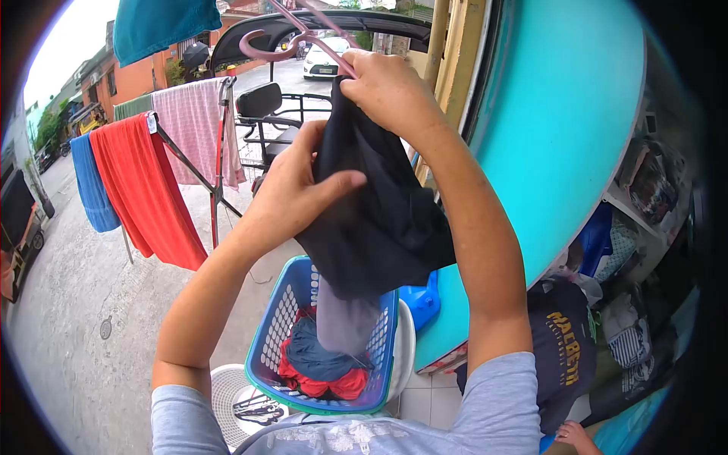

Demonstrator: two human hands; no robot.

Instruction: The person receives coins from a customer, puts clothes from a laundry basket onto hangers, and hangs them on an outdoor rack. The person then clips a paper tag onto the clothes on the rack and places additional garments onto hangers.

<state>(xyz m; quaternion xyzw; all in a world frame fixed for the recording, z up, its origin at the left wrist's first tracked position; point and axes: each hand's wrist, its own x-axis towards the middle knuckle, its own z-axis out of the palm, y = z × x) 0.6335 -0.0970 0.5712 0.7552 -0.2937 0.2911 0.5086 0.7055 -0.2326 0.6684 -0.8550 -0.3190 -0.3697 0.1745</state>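
Closed round the pink hanger [274, 55], my right hand [390, 89] also has the bunched top of the black garment [379, 216] under its thumb; the hook curls out left of that grip, and the garment hangs down below it. My left hand [292, 193] sits lower and to the left, thumb stretched across the front of the black cloth, its fingers partly hidden behind, so I can't fairly tell whether they hold any of it. Just under the garment shows a blurred greyish-mauve cloth [345, 318], above the blue basket [274, 334], where red clothes [345, 385] and a dark blue-grey piece [315, 349] lie heaped beneath my grip. Beside the basket, down and right of my hands, is a bright blue container [422, 299]. Right of the grip stretches a turquoise panel [561, 114]; lower on that side are a dark shirt [557, 341] lettered MACBETH and another person's hand [574, 437]. Out to the left of my grip, a drying rack [218, 196] carries a red towel [144, 189], a blue towel [92, 186] and a pink cloth [193, 117]. Past my hands are a black padded seat [258, 101] and, farther off, a white car [324, 59].
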